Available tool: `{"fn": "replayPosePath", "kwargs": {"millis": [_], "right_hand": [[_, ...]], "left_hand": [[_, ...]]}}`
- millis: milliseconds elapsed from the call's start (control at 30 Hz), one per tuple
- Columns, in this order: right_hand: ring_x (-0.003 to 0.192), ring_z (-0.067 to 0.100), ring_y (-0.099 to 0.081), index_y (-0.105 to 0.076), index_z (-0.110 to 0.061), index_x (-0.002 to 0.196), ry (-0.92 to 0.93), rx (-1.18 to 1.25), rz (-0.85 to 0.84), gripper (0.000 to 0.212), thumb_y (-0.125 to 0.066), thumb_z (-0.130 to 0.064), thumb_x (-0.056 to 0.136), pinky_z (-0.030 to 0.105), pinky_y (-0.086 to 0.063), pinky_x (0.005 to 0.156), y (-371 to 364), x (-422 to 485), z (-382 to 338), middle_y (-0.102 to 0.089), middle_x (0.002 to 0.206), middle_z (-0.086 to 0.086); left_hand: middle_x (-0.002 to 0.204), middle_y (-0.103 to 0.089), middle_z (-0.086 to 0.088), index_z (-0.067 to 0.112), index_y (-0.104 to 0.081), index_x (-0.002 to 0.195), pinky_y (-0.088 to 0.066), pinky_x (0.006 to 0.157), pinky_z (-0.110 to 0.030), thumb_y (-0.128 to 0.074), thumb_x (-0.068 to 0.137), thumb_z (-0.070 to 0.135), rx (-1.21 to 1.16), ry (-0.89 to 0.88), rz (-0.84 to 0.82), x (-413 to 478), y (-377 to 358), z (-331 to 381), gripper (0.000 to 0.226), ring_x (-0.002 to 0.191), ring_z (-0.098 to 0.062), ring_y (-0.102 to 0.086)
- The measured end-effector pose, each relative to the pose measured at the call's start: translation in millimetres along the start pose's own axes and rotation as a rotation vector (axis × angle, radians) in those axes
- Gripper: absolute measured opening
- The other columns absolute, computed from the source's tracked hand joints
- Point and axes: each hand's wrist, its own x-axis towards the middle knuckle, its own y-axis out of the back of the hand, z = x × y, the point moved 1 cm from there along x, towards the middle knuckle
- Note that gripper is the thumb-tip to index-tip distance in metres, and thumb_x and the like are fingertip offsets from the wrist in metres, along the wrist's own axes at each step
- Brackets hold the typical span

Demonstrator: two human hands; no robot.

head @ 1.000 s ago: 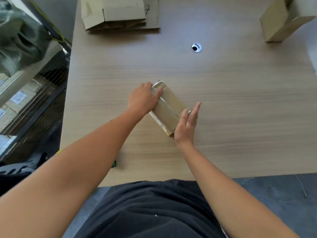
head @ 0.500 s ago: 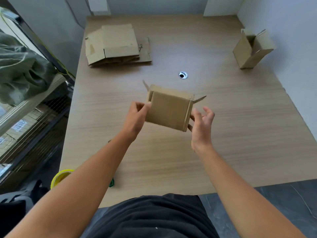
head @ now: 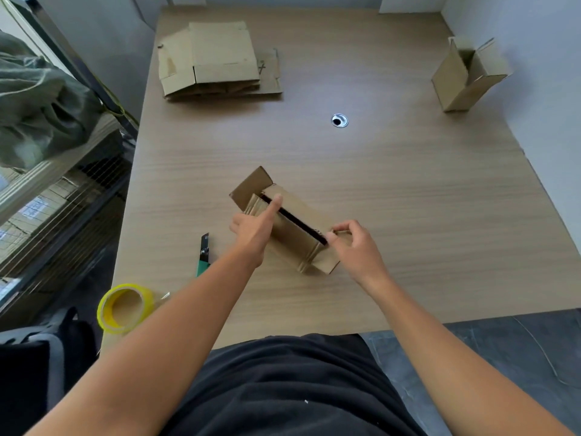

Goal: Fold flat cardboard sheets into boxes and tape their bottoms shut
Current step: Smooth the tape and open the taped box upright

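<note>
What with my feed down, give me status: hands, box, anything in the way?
Left hand presses box seam with a straight finger; right hand pinches near flap. Box on table, seam gapped, untaped. Tape roll, cutter lie left, clear.

— Any writing you can read here?
— Nothing legible. There is a dark pen mark (head: 261, 68) on the bottom sheet of the flat cardboard stack (head: 220, 51), but I can't tell whether it is a letter, a number or a cross.
— And on the wire shelf (head: 72, 196) to the left?
— Pale labels (head: 34, 208) on the cartons (head: 56, 191) there, with bluish print that is too blurred to read.
</note>
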Motion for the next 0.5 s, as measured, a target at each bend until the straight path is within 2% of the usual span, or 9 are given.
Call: {"fn": "replayPosePath", "kwargs": {"millis": [100, 167, 233, 300, 333, 367, 400, 467, 500], "right_hand": [[0.117, 0.013, -0.037, -0.057, -0.018, 0.116, 0.111, -0.296, 0.034, 0.042, -0.072, -0.044, 0.087, 0.024, -0.032, 0.096, 0.4, 5.7, -2.7, -0.04, 0.126, -0.001], [0.118, 0.016, -0.047, -0.051, -0.016, 0.129, 0.131, -0.304, -0.032, 0.054, -0.073, -0.042, 0.087, 0.029, -0.04, 0.099, 2.9, 11.8, -9.5, -0.047, 0.13, 0.001], [0.107, 0.019, -0.06, -0.05, -0.019, 0.133, 0.11, -0.299, -0.104, 0.05, -0.068, -0.039, 0.091, 0.038, -0.05, 0.094, 3.6, 16.6, -16.3, -0.06, 0.127, 0.002], [0.104, 0.024, -0.063, -0.052, -0.021, 0.132, 0.111, -0.351, -0.073, 0.038, -0.054, -0.038, 0.098, 0.042, -0.053, 0.09, 4.6, 19.6, -21.1, -0.065, 0.123, 0.004], [0.104, 0.027, -0.063, -0.052, -0.021, 0.135, 0.097, -0.345, -0.025, 0.037, -0.045, -0.035, 0.101, 0.042, -0.052, 0.089, 6.0, 20.0, -22.6, -0.067, 0.119, 0.007], [0.103, 0.031, -0.063, -0.05, -0.022, 0.137, 0.073, -0.322, 0.032, 0.038, -0.039, -0.032, 0.103, 0.042, -0.052, 0.087, 7.4, 21.1, -20.9, -0.068, 0.113, 0.01], [0.098, 0.034, -0.064, -0.047, -0.023, 0.14, 0.053, -0.296, 0.079, 0.039, -0.035, -0.029, 0.103, 0.042, -0.051, 0.083, 9.0, 21.9, -17.8, -0.069, 0.104, 0.011], [0.086, 0.034, -0.064, -0.034, -0.029, 0.149, 0.042, -0.252, 0.103, 0.046, -0.033, -0.022, 0.103, 0.041, -0.05, 0.076, 11.0, 21.2, -11.4, -0.068, 0.093, 0.011], [0.084, 0.032, -0.063, -0.027, -0.032, 0.152, 0.06, -0.237, 0.092, 0.052, -0.035, -0.018, 0.103, 0.04, -0.049, 0.076, 10.8, 21.2, -8.8, -0.067, 0.096, 0.01]], "left_hand": [[0.145, -0.035, -0.008, 0.023, -0.024, 0.141, -0.046, 0.104, -0.052, -0.074, 0.06, 0.062, -0.058, -0.027, -0.037, -1.4, -3.1, -0.3, 0.103, 0.122, -0.028, -0.048], [0.137, -0.047, -0.007, 0.026, -0.027, 0.139, -0.047, 0.102, -0.052, -0.067, 0.066, 0.053, -0.091, -0.043, -0.089, -2.7, -4.4, 3.2, 0.087, 0.118, -0.027, -0.053], [0.125, -0.057, -0.005, 0.024, -0.035, 0.137, -0.048, 0.1, -0.05, -0.058, 0.079, 0.044, -0.116, -0.101, -0.139, -3.6, -4.2, 5.8, 0.065, 0.113, -0.026, -0.056], [0.109, -0.06, -0.004, 0.023, -0.049, 0.119, -0.049, 0.097, -0.048, -0.048, 0.093, 0.034, -0.161, -0.168, -0.177, -3.8, -2.5, 6.0, 0.028, 0.106, -0.026, -0.058], [0.104, -0.058, -0.005, 0.022, -0.053, 0.111, -0.05, 0.096, -0.047, -0.044, 0.098, 0.031, -0.18, -0.178, -0.174, -1.1, -0.9, 3.6, 0.018, 0.103, -0.027, -0.058], [0.106, -0.058, -0.006, 0.02, -0.054, 0.111, -0.05, 0.097, -0.045, -0.043, 0.099, 0.034, -0.182, -0.172, -0.158, 4.1, 1.7, 0.3, 0.021, 0.105, -0.028, -0.058], [0.115, -0.058, -0.006, 0.018, -0.052, 0.122, -0.05, 0.101, -0.047, -0.044, 0.098, 0.04, -0.162, -0.171, -0.146, 8.4, 4.5, -3.4, 0.033, 0.112, -0.029, -0.059], [0.134, -0.054, -0.003, 0.023, -0.035, 0.148, -0.054, 0.098, -0.048, -0.047, 0.099, 0.049, -0.097, -0.194, -0.123, 12.9, 8.1, -11.7, 0.057, 0.118, -0.024, -0.058], [0.137, -0.052, -0.002, 0.026, -0.028, 0.152, -0.056, 0.095, -0.047, -0.047, 0.101, 0.05, -0.072, -0.231, -0.106, 10.9, 8.0, -13.8, 0.06, 0.117, -0.023, -0.059]]}}
